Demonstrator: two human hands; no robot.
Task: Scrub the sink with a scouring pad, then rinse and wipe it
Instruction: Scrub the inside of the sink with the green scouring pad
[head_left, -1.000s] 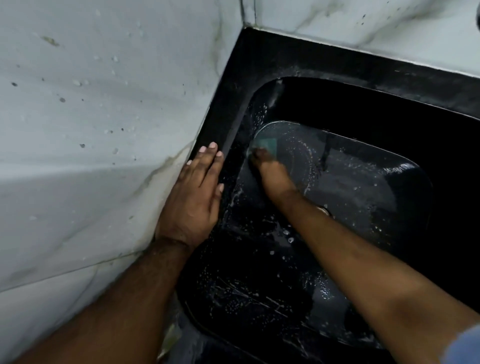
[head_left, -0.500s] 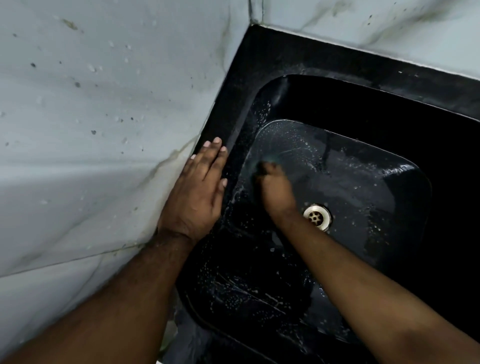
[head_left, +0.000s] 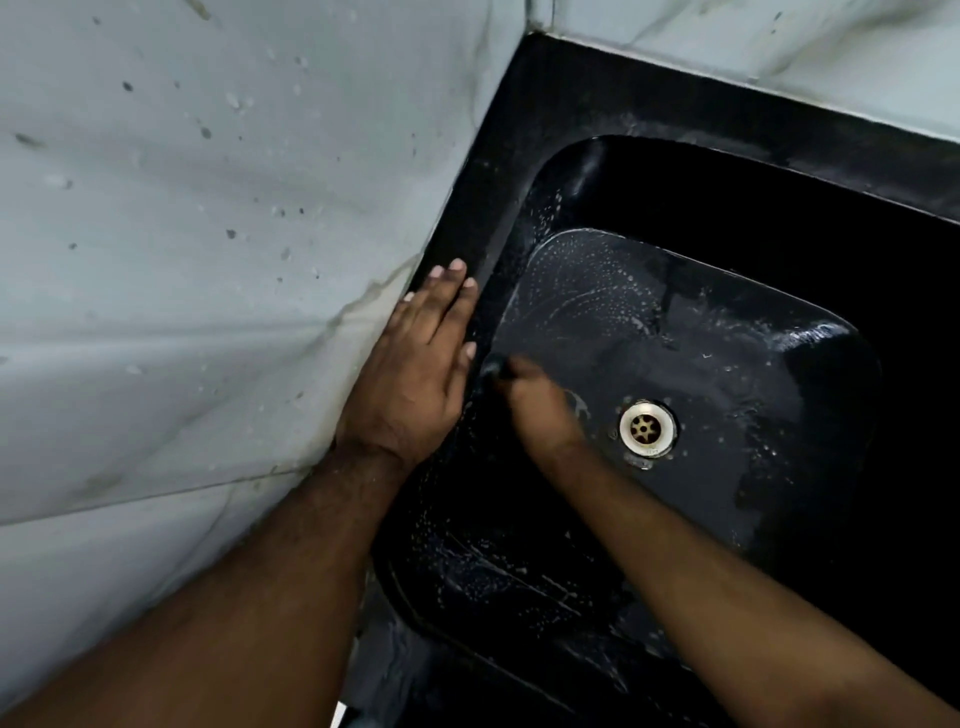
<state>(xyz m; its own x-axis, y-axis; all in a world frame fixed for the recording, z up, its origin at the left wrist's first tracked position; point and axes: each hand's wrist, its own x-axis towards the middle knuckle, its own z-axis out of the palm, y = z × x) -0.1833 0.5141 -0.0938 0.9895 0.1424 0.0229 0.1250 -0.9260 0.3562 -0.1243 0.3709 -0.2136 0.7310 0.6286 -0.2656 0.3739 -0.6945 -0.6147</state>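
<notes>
A black sink (head_left: 597, 98) fills the right of the view, its floor wet and streaked with soap bubbles. My right hand (head_left: 540, 405) is down inside the basin at the left wall, closed on a scouring pad (head_left: 492, 368) of which only a dark blurred edge shows past the fingertips. My left hand (head_left: 415, 374) lies flat on the sink's left rim against the wall, fingers together and pointing away from me. A brass drain (head_left: 647, 428) sits just right of my right hand.
Pale marble wall tiles (head_left: 208, 234) with dark specks rise along the sink's left side, and more tiling (head_left: 779, 47) runs behind it. The sink sits in the corner where they meet.
My right hand has dragged the pad from the far left of the basin floor back toward me along the left wall, uncovering the drain. The left hand has stayed on the rim.
</notes>
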